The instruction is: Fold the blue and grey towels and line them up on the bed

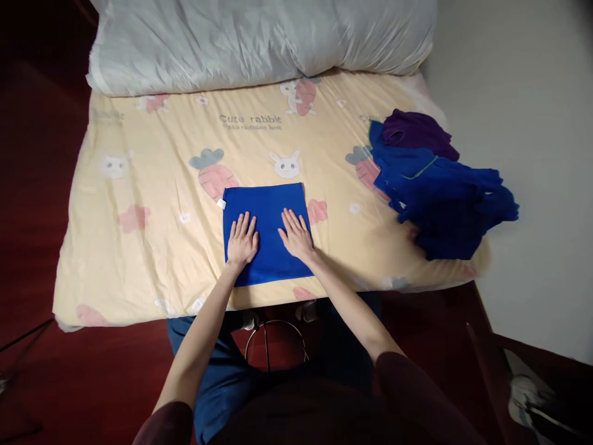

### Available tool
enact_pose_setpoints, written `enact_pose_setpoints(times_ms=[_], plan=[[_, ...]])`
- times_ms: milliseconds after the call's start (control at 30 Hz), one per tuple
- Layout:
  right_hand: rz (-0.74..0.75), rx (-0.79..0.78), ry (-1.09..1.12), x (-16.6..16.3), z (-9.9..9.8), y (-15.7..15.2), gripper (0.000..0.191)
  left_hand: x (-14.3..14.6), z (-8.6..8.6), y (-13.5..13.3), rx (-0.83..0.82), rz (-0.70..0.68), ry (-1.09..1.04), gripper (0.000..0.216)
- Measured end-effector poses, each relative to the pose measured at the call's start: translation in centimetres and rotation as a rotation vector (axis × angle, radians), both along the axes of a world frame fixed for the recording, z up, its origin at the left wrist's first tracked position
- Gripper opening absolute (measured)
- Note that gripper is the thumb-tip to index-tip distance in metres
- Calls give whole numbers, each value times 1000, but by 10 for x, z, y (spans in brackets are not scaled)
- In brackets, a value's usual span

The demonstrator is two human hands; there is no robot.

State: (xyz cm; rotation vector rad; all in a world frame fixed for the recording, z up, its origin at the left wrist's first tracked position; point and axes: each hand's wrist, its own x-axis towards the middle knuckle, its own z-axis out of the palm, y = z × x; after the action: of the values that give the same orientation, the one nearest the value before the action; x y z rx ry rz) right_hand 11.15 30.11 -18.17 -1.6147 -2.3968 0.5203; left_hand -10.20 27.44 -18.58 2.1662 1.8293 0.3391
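Observation:
A folded blue cloth (267, 213) lies flat near the front edge of a bed with a yellow sheet (152, 179) printed with carrots and rabbits. A small white tag sticks out at the cloth's upper left corner. My left hand (241, 240) rests palm down on the cloth's left half, fingers spread. My right hand (295, 235) lies flat on its right half, fingers spread too. Neither hand grips anything.
A heap of blue cloths (445, 198) with a purple one (419, 133) on top sits at the bed's right edge. A rolled pale quilt (259, 40) lies along the far side. A white wall is at the right, dark red floor at the left.

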Motion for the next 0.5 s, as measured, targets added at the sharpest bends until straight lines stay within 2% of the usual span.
enact_pose_setpoints(times_ms=[100, 167, 233, 367, 500], plan=[[-131, 6, -29, 19, 1, 7, 62, -12, 3, -9, 8, 100, 0, 63], [-196, 17, -49, 13, 5, 0, 61, -4, 7, -21, 6, 134, 7, 64], [-177, 40, -51, -6, 9, -22, 61, 13, 10, -41, -1, 85, 20, 65], [27, 37, -13, -35, 8, -86, 59, 35, 9, -99, -10, -84, 54, 63], [-68, 14, -15, -10, 9, -123, 59, 3, 8, -147, 13, 81, 100, 67]])
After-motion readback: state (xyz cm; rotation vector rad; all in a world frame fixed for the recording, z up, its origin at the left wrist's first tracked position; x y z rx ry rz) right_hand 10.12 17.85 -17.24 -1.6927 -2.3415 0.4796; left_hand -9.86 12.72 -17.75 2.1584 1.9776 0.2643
